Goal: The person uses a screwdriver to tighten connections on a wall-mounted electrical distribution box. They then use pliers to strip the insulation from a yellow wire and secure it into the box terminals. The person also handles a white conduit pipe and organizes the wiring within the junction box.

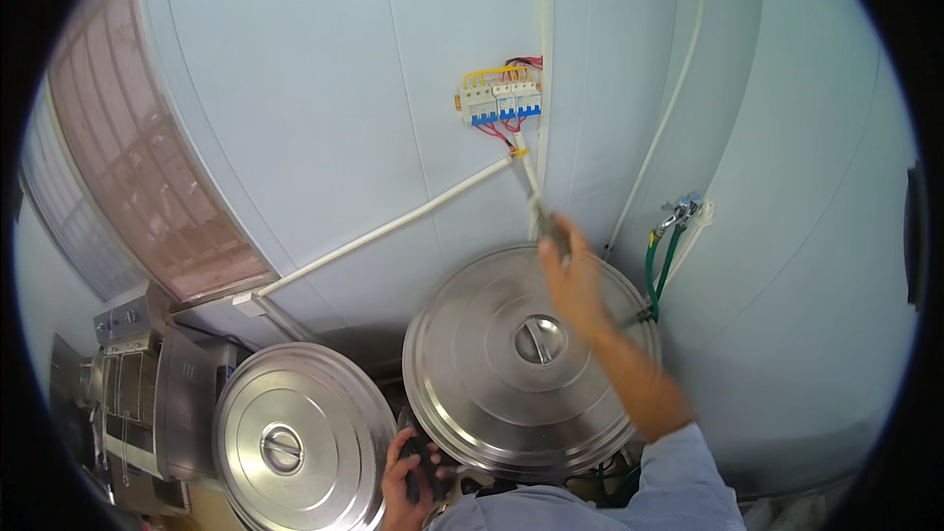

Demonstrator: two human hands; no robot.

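Observation:
My right hand (579,284) is raised over the large steel pot lid (472,383), its fingers closed on the dark handle of a slim hand tool (554,234); motion blur hides the tool's kind. The tool points up towards a white conduit below a row of circuit breakers (501,103) on the wall. Red wires (495,134) leave the breakers and meet a yellow tie (521,153) at the conduit ends. Low in the view, my left hand (413,476) grips dark-handled pliers (422,461) between the two lids.
A smaller steel pot lid (332,413) lies at the lower left, beside a steel fryer (133,383). A white conduit (398,225) slopes along the wall to a junction box (247,304). Taps (682,210) with green hoses (650,273) are on the right; a window (147,162) is at left.

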